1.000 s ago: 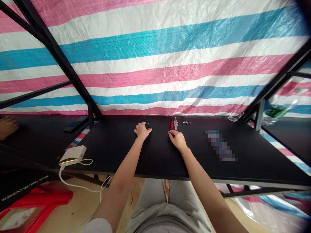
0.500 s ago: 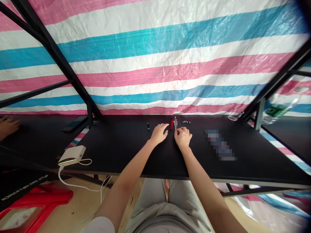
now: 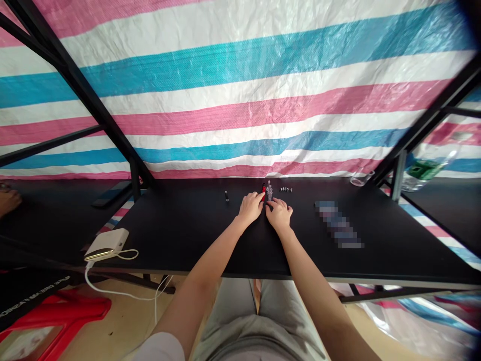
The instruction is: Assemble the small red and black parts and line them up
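Striped tarp wall (image 3: 240,100) – pink/blue/white, black table (image 3: 188,235), red stool (image 3: 56,316), wood floor (image 3: 124,321)

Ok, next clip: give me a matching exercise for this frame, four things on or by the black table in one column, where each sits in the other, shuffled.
Things:
1. red piece
2. small black piece
3. white power bank
4. clear cup

Places:
A. near left corner of the table, cable hanging off
B. far right, by the black frame post
C. at the left hand's fingertips
D. alone, left of both hands

Pairs: 1-C, 2-D, 3-A, 4-B
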A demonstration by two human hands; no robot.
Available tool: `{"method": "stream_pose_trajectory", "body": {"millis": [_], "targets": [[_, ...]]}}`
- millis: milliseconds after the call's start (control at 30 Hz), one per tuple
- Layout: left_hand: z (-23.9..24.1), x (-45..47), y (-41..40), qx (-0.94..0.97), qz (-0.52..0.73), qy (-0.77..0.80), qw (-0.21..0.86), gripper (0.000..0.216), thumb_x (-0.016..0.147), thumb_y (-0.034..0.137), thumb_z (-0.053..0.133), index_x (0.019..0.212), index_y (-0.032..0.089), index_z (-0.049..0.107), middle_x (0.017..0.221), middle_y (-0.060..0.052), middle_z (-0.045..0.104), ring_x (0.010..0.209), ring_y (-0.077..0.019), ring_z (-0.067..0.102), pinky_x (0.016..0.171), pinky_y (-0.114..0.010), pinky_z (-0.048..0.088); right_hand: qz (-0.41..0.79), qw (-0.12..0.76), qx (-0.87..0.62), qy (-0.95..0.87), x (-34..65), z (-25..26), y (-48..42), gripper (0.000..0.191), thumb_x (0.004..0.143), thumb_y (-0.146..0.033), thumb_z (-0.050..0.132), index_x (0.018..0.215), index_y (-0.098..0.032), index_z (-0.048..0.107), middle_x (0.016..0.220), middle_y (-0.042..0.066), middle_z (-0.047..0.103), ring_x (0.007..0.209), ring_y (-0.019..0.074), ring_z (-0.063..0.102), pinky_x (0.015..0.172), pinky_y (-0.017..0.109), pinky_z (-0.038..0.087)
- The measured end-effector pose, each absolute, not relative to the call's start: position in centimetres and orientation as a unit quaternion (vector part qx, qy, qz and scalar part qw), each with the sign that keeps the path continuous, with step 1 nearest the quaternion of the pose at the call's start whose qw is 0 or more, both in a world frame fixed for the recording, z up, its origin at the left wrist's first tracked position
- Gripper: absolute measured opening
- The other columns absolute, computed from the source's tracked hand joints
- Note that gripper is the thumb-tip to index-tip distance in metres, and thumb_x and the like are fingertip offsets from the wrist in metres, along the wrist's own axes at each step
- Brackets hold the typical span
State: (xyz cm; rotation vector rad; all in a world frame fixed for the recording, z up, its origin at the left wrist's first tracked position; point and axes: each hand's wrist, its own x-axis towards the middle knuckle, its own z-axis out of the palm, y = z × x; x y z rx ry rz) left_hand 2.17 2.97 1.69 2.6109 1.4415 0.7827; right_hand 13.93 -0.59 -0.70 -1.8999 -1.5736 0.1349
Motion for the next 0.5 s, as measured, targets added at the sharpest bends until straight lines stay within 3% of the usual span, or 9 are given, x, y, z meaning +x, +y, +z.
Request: {"method": "stream_pose_trajectory", "body": {"millis": [200,367,500], "targets": [[1.5,2.0,3.2,0.813,0.312,0.486,0.064,0.015,0.082,0.019,0.048,0.088,0.021,0.061,0.085,-0.006,0.061,0.085,-0.0191,0.054,0.08,-0.033,0.041,0.063,0.321,-0.717,-0.615,13.8,-0.8,-0.6,0.025,0.079,-0.025,0.048,0.099,-0.024,0.064,0.118,0.007,0.056,0.113,0.0246,0.043,0.095,0.053,0.023],[1.2,1.0,3.1,0.71,0.444,0.506,0.207,0.01,0.075,0.016,0.055,0.082,0.018,0.062,0.083,-0.004,0.065,0.068,-0.0132,0.057,0.07,-0.028,0.046,0.063,0.307,-0.719,-0.62,13.7,-0.9,-0.6,0.028,0.08,-0.027,0.048,0.104,-0.024,0.062,0.119,0.008,0.055,0.113,0.0252,0.042,0.095,0.054,0.022],[0.9,0.0,2.0,0.618,0.522,0.511,0.29,0.012,0.073,0.022,0.059,0.083,0.016,0.063,0.082,-0.005,0.066,0.068,-0.013,0.059,0.067,-0.026,0.047,0.056,0.298,-0.722,-0.622,13.6,-1.0,-0.6,0.029,0.082,-0.028,0.047,0.107,-0.024,0.061,0.121,0.008,0.054,0.114,0.0254,0.042,0.095,0.054,0.022]]}}
